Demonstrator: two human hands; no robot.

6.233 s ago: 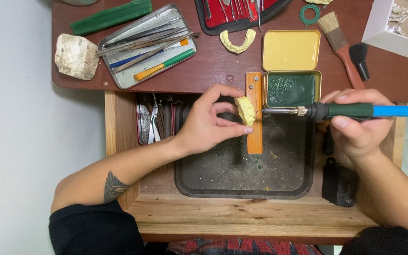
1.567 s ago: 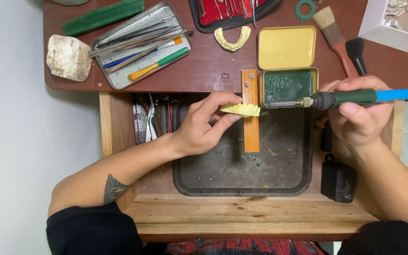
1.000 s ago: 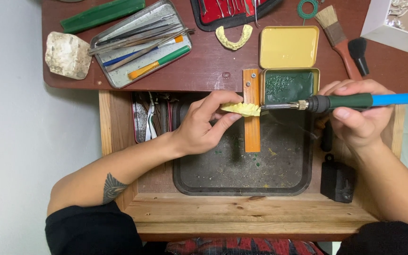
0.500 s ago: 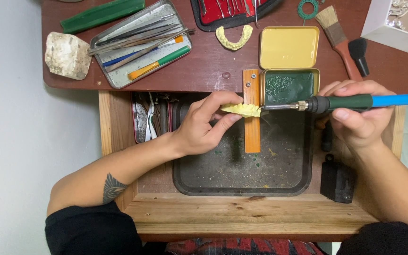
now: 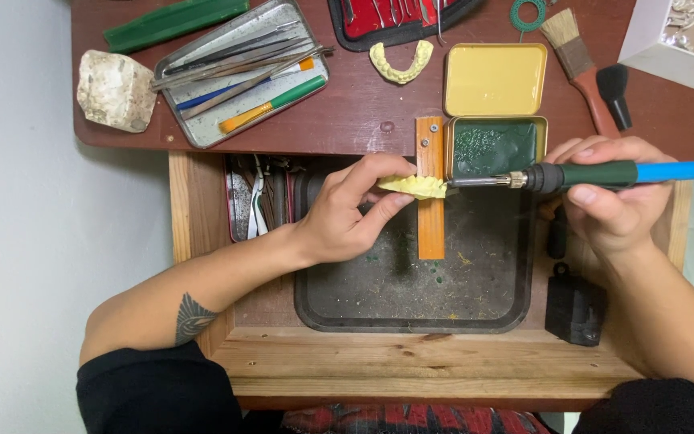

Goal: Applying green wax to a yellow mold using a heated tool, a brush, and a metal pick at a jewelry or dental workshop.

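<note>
At far left, a rough pale stone block point(image 5: 116, 88) is lying on the dark red surface point(image 5: 355, 120), beside a metal tray point(image 5: 202, 133) holding slim hand instruments. Below it, an open wooden drawer point(image 5: 194, 241) is storing further tools. The person's left hand point(image 5: 347, 217) is reaching over a dark work tray point(image 5: 411, 297), its grip clamped by thumb and fingertips on a yellow dental cast point(image 5: 418, 186), which is resting level against an upright wooden bench peg point(image 5: 430, 225). A second yellow dental arch point(image 5: 399, 63) is lying on the surface above. To the right of the peg, a tin of green wax point(image 5: 493, 146) is sitting open with its yellow lid point(image 5: 495, 79) hinged back. The right hand point(image 5: 616, 213) is holding an electric wax knife point(image 5: 604, 173) with a green and blue handle, the grip closed round the handle pen-fashion and the metal tip meeting the edge of the cast. A brush point(image 5: 576, 64) and a white box point(image 5: 676, 40) are lying at far right.

For good work at this step, the cast is probably best braced on the peg, with the tip applied lightly and briefly so that wax is flowing only where wanted.
</note>
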